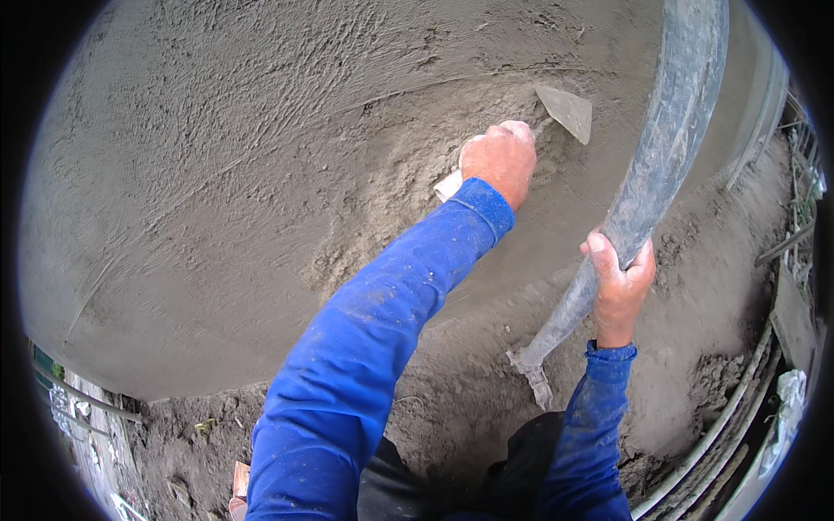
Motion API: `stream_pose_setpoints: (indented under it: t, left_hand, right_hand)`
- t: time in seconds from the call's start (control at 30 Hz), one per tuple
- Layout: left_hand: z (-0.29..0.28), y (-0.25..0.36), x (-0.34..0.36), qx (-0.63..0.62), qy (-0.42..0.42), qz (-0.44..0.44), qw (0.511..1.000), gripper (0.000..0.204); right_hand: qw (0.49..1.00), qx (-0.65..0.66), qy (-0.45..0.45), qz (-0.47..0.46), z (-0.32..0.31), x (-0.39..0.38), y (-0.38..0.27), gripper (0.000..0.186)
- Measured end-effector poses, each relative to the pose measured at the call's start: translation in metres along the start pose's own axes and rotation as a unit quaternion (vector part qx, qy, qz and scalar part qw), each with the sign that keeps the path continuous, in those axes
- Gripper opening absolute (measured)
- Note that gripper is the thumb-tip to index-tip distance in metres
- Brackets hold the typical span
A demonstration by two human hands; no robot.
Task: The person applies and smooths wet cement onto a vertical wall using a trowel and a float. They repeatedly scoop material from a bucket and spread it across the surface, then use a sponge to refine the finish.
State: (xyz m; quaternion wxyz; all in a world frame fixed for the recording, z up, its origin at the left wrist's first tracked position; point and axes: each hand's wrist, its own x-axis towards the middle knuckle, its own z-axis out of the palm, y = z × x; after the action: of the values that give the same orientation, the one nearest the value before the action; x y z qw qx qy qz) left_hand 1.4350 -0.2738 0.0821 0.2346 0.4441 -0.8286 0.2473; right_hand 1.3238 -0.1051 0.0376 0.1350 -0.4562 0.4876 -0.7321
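Note:
My left hand (497, 165) is closed around the handle of a trowel, whose pointed metal blade (569, 113) lies against the rough patch of wet grey mortar (391, 208) on the wall. A pale piece (447, 184) shows just below that hand. My right hand (618, 291) grips a long grey, mortar-smeared pole (665, 122), which runs from the top of the view down to a crusted lower end (530, 369) over the dirt. It stands to the right of the trowel.
The grey plastered wall (191, 122) fills most of the upper view. Dirt (191, 443) lies along its base. Long rails or pipes (721, 417), boards (792, 317) and debris line the right edge; more bars (87, 399) show at lower left. My dark-clothed legs are at the bottom.

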Motion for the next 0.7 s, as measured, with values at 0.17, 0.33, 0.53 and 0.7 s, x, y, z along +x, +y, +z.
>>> stream_pose_setpoints:
  t: [0.17,0.33,0.53,0.7]
  left_hand:
    - [0.001,-0.024,-0.027,-0.004,-0.039,0.015,0.999,0.023]
    - [0.004,-0.047,-0.084,0.035,-0.073,0.020,0.997,0.024]
    - [-0.010,-0.076,-0.132,0.057,-0.172,0.075,0.981,0.020]
    - [-0.030,-0.034,-0.054,-0.049,-0.076,0.032,0.995,0.019]
  right_hand:
    - [1.000,-0.012,0.012,0.001,0.000,0.000,0.000,0.034]
    - [1.000,-0.006,0.016,-0.007,0.003,0.000,-0.001,0.035]
    - [0.999,-0.017,0.043,-0.006,0.007,0.001,0.002,0.038]
    - [0.998,-0.027,0.044,-0.025,0.004,0.001,0.014,0.040]
